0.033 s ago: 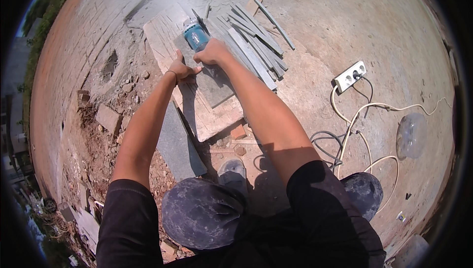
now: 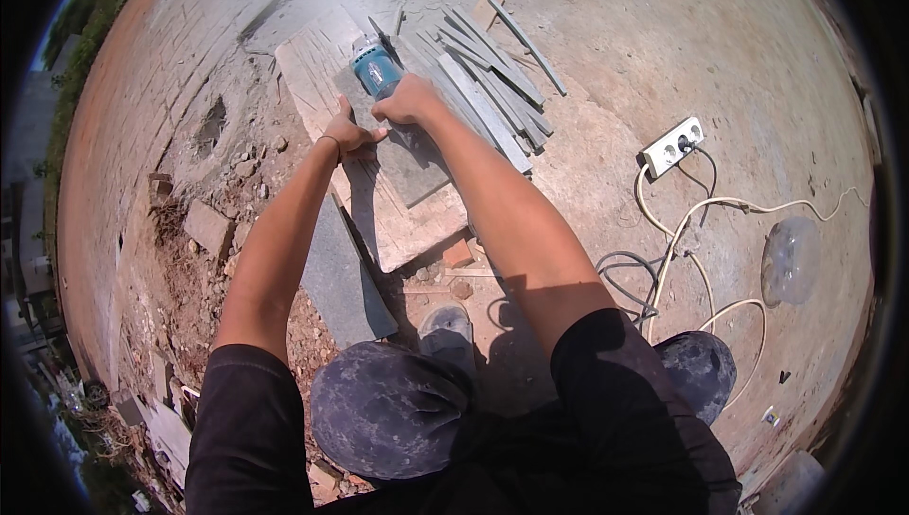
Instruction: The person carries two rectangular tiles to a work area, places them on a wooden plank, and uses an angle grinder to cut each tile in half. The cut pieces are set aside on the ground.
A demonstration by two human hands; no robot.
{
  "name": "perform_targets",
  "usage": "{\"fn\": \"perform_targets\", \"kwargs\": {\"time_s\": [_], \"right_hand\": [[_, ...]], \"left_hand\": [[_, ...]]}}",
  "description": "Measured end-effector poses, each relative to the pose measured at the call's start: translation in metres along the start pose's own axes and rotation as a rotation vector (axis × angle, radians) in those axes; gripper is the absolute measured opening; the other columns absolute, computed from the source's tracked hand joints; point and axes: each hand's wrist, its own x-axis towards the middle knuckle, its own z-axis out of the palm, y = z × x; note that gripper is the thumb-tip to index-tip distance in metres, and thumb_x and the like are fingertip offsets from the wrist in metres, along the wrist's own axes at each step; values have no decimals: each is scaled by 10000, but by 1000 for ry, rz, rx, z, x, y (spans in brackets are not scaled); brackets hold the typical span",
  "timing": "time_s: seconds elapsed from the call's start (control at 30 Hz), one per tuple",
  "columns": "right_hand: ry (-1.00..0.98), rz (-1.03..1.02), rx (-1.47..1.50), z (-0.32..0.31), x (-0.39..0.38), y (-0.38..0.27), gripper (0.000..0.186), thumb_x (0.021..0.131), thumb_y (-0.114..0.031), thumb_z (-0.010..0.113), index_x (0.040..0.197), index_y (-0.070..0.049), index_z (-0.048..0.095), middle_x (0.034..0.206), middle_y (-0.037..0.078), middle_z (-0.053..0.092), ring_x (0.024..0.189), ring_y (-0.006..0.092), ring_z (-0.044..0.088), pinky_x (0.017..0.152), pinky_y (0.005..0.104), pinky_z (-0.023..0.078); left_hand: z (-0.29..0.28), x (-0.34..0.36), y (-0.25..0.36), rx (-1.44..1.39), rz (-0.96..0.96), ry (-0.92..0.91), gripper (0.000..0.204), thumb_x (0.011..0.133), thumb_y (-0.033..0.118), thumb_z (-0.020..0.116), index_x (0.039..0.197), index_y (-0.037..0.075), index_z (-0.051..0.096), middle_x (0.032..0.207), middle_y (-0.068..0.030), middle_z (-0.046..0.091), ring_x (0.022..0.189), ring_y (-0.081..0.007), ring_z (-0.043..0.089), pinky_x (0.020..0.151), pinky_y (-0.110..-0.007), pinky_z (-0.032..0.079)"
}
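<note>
My right hand is wrapped around the body of a teal angle grinder, whose head points away from me. Beneath it lies a grey stone tile, resting on a larger pale board scored with cut lines. My left hand is at the tile's left edge, thumb stretched to the right and fingers pointing away; it appears to press on the tile. Pale dust blurs the area around the grinder's head, and its disc is hard to make out.
Narrow grey stone strips lie piled right of the board. Another grey slab rests to its left, near rubble and a broken block. Farther right are a white power strip, looped cables and a clear plastic container.
</note>
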Motion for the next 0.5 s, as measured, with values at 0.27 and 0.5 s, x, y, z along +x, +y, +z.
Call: {"fn": "perform_targets", "kwargs": {"time_s": [0.27,0.5], "right_hand": [[-109,15,13,-8,-7,-1,831,622,-416,813,1276,34,568,1327,246,557,1200,363,578,994,402,484],[-105,11,6,-9,-12,-1,821,621,-421,810,1260,40,579,1310,256,566,1188,365,586,988,401,488]], "left_hand": [[2,-1,-1,6,-11,15,1328,736,152,872,1533,165,-190,1444,-264,407,991,-309,655,665,-380,629],[2,-1,0,12,-13,49,1317,730,145,875,1541,159,-162,1358,-257,496,935,-306,668,638,-378,626]]}}
